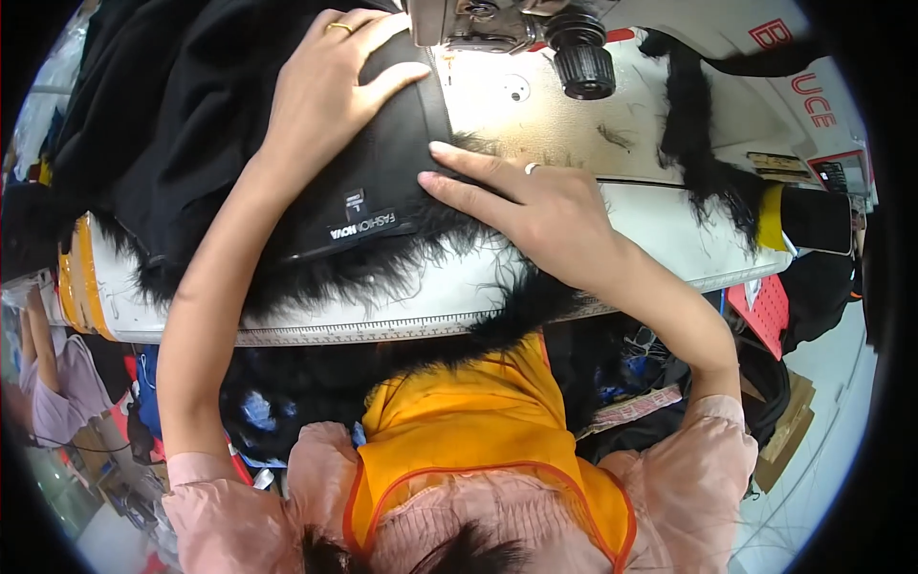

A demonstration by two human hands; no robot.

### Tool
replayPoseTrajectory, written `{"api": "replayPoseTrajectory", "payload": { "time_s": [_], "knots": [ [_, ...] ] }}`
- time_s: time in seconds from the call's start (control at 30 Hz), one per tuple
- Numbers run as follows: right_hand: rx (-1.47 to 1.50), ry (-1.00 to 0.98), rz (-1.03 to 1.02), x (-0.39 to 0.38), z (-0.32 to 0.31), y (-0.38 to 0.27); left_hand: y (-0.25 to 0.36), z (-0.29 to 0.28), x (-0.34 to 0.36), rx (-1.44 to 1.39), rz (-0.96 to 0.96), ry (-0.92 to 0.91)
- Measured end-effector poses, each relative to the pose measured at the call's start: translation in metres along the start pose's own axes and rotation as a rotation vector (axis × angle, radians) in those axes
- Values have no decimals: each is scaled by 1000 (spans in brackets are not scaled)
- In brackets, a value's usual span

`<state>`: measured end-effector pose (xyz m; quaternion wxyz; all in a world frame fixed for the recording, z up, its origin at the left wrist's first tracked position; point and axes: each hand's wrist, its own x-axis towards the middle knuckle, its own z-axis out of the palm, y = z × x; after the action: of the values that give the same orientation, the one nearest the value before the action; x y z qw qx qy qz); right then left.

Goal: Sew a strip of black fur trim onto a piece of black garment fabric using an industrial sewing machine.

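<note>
A black garment (182, 115) with a fluffy black feathery trim (373, 268) lies across the bed of a sewing machine (469, 24). My left hand (335, 91) rests on the fabric just left of the needle area, fingers extended and thumb apart, with some fingertips partly hidden by the machine. My right hand (545, 206) lies palm down at the fabric's right edge, below the needle area, its first two fingertips pressing on it and its fingers stretched out. A printed label (354, 203) shows on the cloth between my hands. A strand of trim hangs down under my right hand.
A black feathery strip (693, 124) lies on the machine table (641, 201) at right, near a black phone-like object (813, 218) and a red perforated piece (760, 311). A ruler runs along the front edge. Another person's arm (43, 344) shows at far left.
</note>
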<state>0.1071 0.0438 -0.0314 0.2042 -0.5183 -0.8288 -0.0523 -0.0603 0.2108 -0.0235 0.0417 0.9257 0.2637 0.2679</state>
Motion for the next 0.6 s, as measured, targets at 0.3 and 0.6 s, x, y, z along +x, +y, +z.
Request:
{"api": "replayPoseTrajectory", "payload": {
  "time_s": [0.3, 0.6],
  "knots": [
    [-131, -36, 44, 11, 6, 5, -68, 49, 30, -395, -98, -68],
    [304, 45, 552, -6, -15, 53, 30, -30, -11, -256, 73, -101]
  ]
}}
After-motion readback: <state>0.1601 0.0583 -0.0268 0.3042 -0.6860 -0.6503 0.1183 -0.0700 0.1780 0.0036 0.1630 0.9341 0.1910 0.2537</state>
